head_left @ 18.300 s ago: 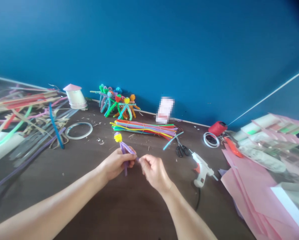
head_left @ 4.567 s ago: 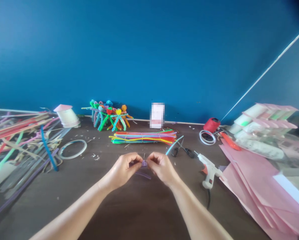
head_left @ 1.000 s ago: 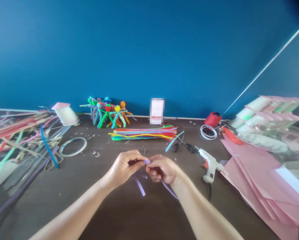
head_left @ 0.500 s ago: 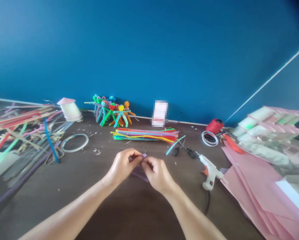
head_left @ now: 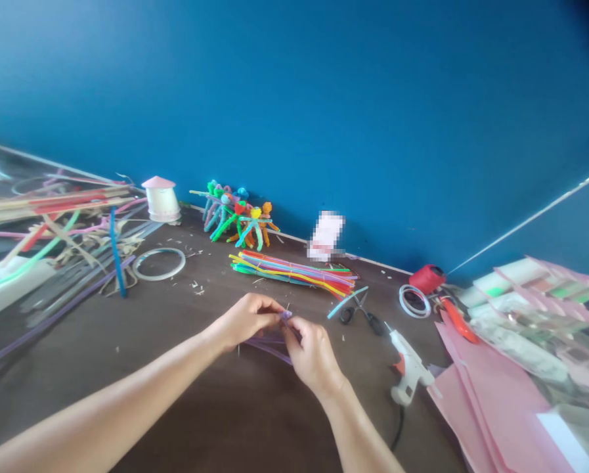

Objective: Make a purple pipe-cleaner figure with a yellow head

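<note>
Two hands are in use: the left hand (head_left: 247, 322) and the right hand (head_left: 314, 355). Between them is one purple pipe cleaner (head_left: 270, 345), held just above the dark wooden table (head_left: 186, 401), left of the scissors and nearer the viewer than the bundle.

Finger state: on both hands the fingers are curled and pressed together, and the fingertips of each hand pinch the small twisted purple end from opposite sides. The exact thumb placement is hidden. The loose purple lengths trail below the hands, with their ends close to the table. The twisted end is too small to show further detail.

Items on the table, by count:
- One bundle of multicoloured pipe cleaners (head_left: 294, 274), lying straight and tied.
- One cluster of pipe-cleaner figures (head_left: 238, 220) against the wall; these overlap and cannot be counted exactly.
- One pair of black-handled scissors (head_left: 356, 315), with one light blue pipe cleaner (head_left: 347, 302) lying just beside it.
- One white glue gun (head_left: 407, 371).
- One red spool (head_left: 427, 279).
- Two tape rings (head_left: 159, 264) (head_left: 415, 301), well apart.
- One paper cup with a pink cone top (head_left: 161, 200).
- One stack of pink paper sheets (head_left: 486, 407).
</note>
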`<move>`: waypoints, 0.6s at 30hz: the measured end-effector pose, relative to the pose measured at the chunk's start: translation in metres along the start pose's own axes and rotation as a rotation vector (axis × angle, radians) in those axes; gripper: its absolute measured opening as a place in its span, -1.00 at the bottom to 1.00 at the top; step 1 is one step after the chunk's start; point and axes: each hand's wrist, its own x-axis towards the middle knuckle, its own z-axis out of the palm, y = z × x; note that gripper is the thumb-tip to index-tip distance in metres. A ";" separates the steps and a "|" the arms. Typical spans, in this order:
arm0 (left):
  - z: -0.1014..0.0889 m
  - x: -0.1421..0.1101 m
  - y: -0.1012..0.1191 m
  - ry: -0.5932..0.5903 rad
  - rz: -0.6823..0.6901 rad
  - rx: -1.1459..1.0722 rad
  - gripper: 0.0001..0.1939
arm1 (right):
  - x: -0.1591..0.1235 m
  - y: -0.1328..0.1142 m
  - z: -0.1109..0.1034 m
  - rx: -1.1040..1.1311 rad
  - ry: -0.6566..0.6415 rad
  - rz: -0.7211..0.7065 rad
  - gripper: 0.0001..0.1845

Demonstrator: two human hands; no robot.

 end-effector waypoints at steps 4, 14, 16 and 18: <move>0.000 0.001 -0.002 -0.021 -0.026 -0.064 -0.79 | 0.000 0.000 0.002 0.005 -0.018 -0.031 -0.77; 0.002 0.000 -0.009 0.130 0.164 0.329 -0.84 | -0.004 0.000 0.004 -0.249 -0.015 -0.098 -0.84; 0.004 -0.001 -0.011 0.200 0.209 0.453 -0.85 | -0.004 -0.001 0.004 -0.295 -0.009 -0.104 -0.84; 0.005 -0.003 -0.013 0.270 0.264 0.575 -0.85 | -0.005 -0.001 0.003 -0.331 0.006 -0.106 -0.84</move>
